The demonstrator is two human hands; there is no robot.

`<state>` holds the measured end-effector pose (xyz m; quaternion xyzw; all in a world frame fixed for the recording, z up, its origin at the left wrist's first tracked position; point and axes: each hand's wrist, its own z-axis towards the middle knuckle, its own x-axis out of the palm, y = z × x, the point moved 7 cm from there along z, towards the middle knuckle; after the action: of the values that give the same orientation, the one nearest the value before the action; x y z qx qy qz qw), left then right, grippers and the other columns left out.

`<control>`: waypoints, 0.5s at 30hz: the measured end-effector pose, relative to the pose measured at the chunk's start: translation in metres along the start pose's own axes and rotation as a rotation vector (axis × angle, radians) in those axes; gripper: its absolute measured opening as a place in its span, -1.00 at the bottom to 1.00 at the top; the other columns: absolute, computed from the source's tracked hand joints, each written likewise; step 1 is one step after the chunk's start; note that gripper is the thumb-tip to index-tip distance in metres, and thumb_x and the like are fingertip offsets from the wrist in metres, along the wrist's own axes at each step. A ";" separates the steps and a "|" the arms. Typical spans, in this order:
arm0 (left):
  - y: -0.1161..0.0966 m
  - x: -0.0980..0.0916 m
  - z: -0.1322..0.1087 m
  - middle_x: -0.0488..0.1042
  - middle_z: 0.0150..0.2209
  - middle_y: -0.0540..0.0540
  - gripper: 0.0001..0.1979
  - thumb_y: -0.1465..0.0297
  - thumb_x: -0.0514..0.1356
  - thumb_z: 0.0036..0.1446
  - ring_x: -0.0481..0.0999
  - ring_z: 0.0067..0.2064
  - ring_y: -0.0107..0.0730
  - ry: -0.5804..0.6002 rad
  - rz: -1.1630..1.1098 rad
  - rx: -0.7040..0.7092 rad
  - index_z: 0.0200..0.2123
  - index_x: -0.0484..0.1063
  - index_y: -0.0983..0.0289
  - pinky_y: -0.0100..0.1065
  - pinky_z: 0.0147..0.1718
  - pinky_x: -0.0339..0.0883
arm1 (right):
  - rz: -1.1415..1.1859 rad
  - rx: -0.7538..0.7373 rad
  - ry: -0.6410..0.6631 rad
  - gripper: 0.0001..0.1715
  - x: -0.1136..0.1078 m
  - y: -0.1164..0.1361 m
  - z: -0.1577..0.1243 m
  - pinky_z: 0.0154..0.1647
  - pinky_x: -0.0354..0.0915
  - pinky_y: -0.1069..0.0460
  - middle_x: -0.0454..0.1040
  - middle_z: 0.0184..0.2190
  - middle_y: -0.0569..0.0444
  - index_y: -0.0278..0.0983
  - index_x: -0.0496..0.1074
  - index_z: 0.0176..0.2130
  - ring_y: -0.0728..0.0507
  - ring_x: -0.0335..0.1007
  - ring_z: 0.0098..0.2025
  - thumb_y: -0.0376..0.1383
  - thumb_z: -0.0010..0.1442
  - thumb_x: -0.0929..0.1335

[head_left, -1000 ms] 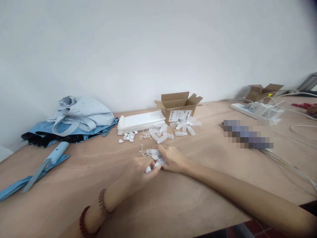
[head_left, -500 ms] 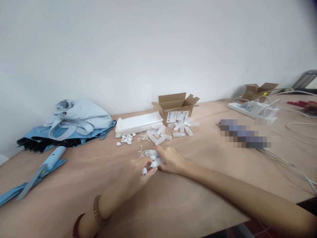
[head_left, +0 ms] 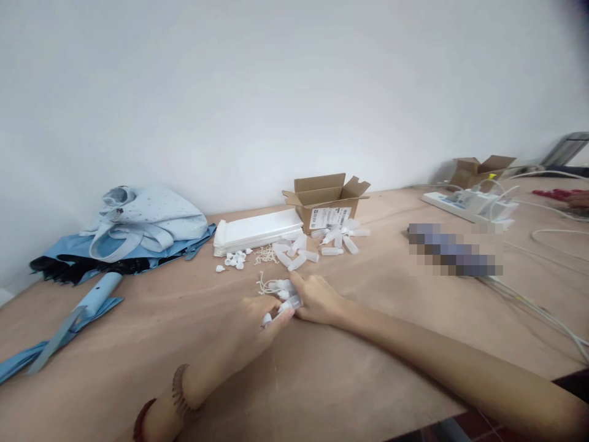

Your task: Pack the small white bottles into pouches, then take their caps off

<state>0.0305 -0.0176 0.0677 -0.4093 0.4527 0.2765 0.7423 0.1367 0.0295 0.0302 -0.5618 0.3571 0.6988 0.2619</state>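
My right hand [head_left: 317, 299] is closed around several small translucent squeeze bottles, low over the table. One bottle [head_left: 292, 302] points its white tip to the left. My left hand [head_left: 257, 319] is closed too, with a small white cap [head_left: 267, 319] in its fingers and the thumb against the neck of that bottle. White cords [head_left: 264, 284] stick out to the left of the bunch. Farther back lie loose bottles [head_left: 297, 261], a heap of white caps [head_left: 238, 259] and a small pile of cords [head_left: 265, 253]. My fingers partly cover the held bottles.
An open cardboard box [head_left: 326, 199] stands against the wall, beside a stack of white packets [head_left: 257, 230]. A blue umbrella [head_left: 99, 294] and a pale bag [head_left: 156, 215] lie left. A power strip [head_left: 455, 205] and cables lie right, near a blurred-out object [head_left: 453, 248].
My left thumb has moved up and right onto the bottle's neck. The cord loop that showed under the tip is now hidden. My right hand has hardly moved.
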 end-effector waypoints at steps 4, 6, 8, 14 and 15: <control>0.000 -0.004 -0.006 0.51 -0.39 0.04 -0.81 0.27 0.08 0.19 0.41 -0.49 -0.43 -0.163 0.052 0.145 -0.27 0.39 0.25 -0.41 -0.49 0.18 | 0.011 0.007 0.006 -0.64 -0.001 0.000 0.000 -0.44 0.05 0.04 0.49 -0.33 -0.08 -0.32 0.21 -0.14 -0.20 0.40 -0.34 -0.23 0.05 0.28; 0.000 -0.002 -0.007 0.51 -0.39 0.06 -0.83 0.30 0.08 0.19 0.41 -0.50 -0.44 -0.162 0.051 0.180 -0.28 0.40 0.26 -0.41 -0.50 0.17 | 0.011 0.010 0.014 -0.63 -0.001 0.000 0.001 -0.43 0.06 0.04 0.49 -0.33 -0.09 -0.33 0.20 -0.13 -0.20 0.40 -0.34 -0.23 0.06 0.27; 0.001 -0.002 -0.007 0.48 -0.45 0.03 -0.83 0.30 0.08 0.18 0.38 -0.52 -0.44 -0.150 0.027 0.127 -0.32 0.39 0.27 -0.42 -0.51 0.15 | 0.008 0.012 0.018 -0.63 -0.001 0.000 0.001 -0.43 0.07 0.03 0.49 -0.33 -0.09 -0.33 0.20 -0.13 -0.21 0.40 -0.34 -0.23 0.05 0.28; 0.007 0.005 -0.001 0.21 -0.66 -0.08 -0.64 0.20 0.02 0.20 0.19 -0.59 -0.49 0.033 -0.245 -0.167 -0.56 0.34 0.26 -0.42 -0.57 0.00 | 0.004 0.010 -0.001 -0.63 0.000 0.000 0.001 -0.43 0.05 0.04 0.49 -0.32 -0.07 -0.31 0.21 -0.14 -0.21 0.41 -0.33 -0.24 0.03 0.29; 0.010 0.009 -0.001 0.16 -0.67 -0.09 -0.60 0.18 -0.01 0.21 0.15 -0.59 -0.49 0.073 -0.304 -0.213 -0.58 0.33 0.26 -0.42 -0.58 -0.03 | 0.002 0.003 -0.006 -0.63 0.000 0.000 0.000 -0.44 0.05 0.04 0.50 -0.32 -0.08 -0.32 0.20 -0.14 -0.21 0.41 -0.33 -0.24 0.04 0.28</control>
<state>0.0264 -0.0129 0.0557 -0.5589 0.3805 0.1923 0.7112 0.1361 0.0297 0.0298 -0.5588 0.3581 0.7002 0.2632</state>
